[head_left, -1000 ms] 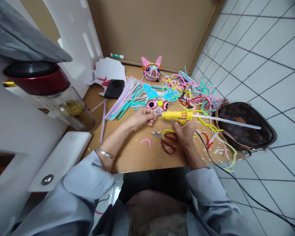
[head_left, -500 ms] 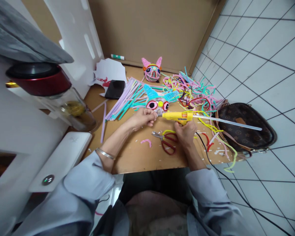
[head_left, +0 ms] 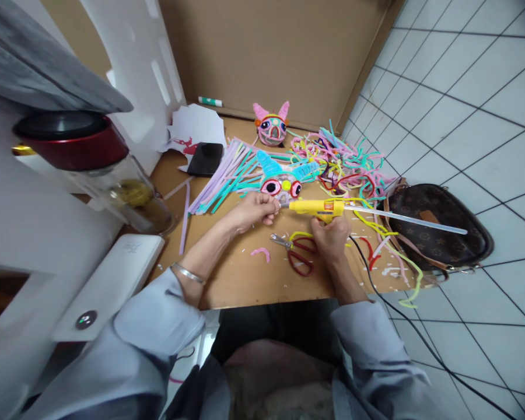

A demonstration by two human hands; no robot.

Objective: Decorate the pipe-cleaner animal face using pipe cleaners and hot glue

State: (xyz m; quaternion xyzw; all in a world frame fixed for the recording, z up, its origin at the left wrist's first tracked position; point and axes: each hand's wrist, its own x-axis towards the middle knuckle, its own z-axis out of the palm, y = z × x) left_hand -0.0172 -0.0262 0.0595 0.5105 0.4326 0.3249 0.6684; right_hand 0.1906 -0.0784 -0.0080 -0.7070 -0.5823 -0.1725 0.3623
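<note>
My right hand grips a yellow hot glue gun, its nozzle pointing left and a long clear glue stick poking out of its back. At the nozzle tip, my left hand is closed in a pinch; the small piece between its fingertips is too tiny to name. Just behind the gun sits an animal head craft with blue fuzzy ears and pink-rimmed eyes. Scissors with red handles lie on the table below the gun, beside a curved pink pipe cleaner scrap.
A pink-eared animal head stands at the back. Straight pipe cleaners and a tangled pile spread across the table. A phone and a glass bottle are leftward; a brown handbag and black cord are rightward.
</note>
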